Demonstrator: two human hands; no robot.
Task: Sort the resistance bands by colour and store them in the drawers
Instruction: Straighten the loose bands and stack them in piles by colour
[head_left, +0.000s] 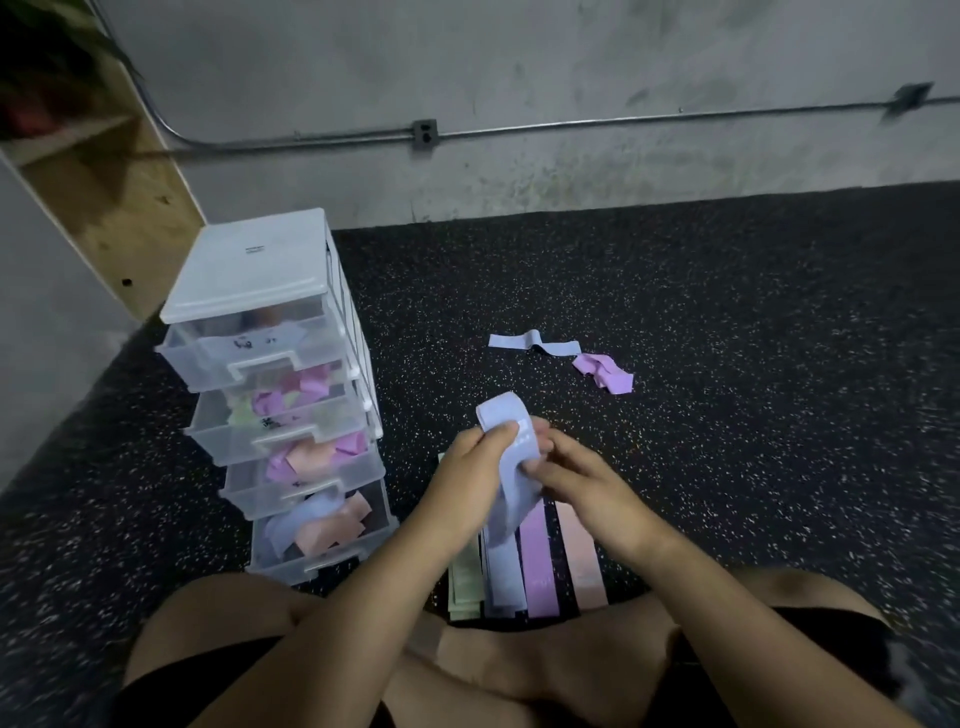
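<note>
Pinching the blue band (511, 506) between left hand (470, 467) and right hand (579, 480), I see its length run away from me, fold farthest.

Grey concrete wall (519, 78), metal conduit (623, 120) with outlet box (425, 134), black speckled floor (727, 312), plywood shelving (130, 208) at left, dim light

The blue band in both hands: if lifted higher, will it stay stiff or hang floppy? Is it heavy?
Probably floppy: the blue band bends over the left hand and droops below the right hand. Likely light, since fingers alone pinch it. Unlikely to roll: the purple band on the floor lies flat and crumpled.
</note>
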